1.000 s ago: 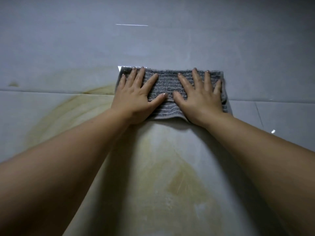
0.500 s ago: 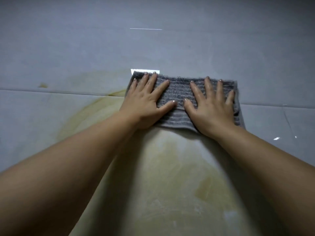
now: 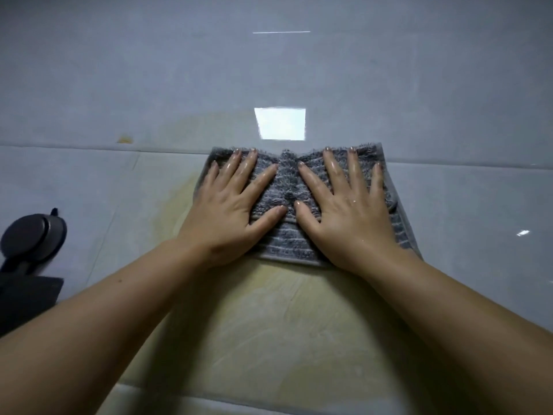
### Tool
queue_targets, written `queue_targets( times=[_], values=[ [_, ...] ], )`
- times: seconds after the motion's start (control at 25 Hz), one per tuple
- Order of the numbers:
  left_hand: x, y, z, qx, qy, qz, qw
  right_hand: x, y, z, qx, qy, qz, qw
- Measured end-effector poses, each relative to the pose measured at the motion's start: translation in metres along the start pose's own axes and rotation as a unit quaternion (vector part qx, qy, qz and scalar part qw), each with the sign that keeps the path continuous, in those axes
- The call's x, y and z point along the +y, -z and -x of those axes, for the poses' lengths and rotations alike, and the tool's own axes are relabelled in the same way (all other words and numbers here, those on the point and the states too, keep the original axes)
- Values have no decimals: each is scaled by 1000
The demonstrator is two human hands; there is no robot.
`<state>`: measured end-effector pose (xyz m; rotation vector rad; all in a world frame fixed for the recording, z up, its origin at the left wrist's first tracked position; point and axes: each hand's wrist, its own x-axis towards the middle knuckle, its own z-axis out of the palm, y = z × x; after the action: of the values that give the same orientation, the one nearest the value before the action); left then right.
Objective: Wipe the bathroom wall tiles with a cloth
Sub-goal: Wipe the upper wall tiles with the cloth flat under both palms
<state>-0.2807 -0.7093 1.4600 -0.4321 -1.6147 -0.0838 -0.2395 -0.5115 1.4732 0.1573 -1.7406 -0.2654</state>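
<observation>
A grey striped cloth [image 3: 285,244] lies flat against the pale glossy wall tiles [image 3: 419,85], bunched into a fold at its middle. My left hand [image 3: 233,211] presses its left half with fingers spread. My right hand [image 3: 344,211] presses its right half the same way, and both hands look wet. The thumbs almost touch. The cloth's top edge sits just below a horizontal grout line [image 3: 89,146]. A broad yellowish stain [image 3: 269,324] spreads over the tile below and left of the cloth.
A dark round wall fixture [image 3: 30,235] with a dark piece under it sticks out at the left edge. A bright rectangular light reflection [image 3: 280,123] shows just above the cloth. A small brown spot [image 3: 125,140] marks the grout line to the left.
Both hands have slid the cloth down the wall, uncovering the bright reflection above it. The cloth has bunched in the middle. The dark fixture has come into view at left.
</observation>
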Motion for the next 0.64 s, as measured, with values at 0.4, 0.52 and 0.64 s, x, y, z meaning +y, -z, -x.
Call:
queue_targets(
  times=[0.4,0.52,0.64],
  values=[
    [24,3,-42,16,30,-3,999,37,7,-19,13,-86,9,996],
    [2,8,-62,17,21,-1,1000,27,7,-39,19,-103,18,994],
    [-21,11,-84,5,1,-1,1000,11,8,-60,23,-131,29,991]
  ],
)
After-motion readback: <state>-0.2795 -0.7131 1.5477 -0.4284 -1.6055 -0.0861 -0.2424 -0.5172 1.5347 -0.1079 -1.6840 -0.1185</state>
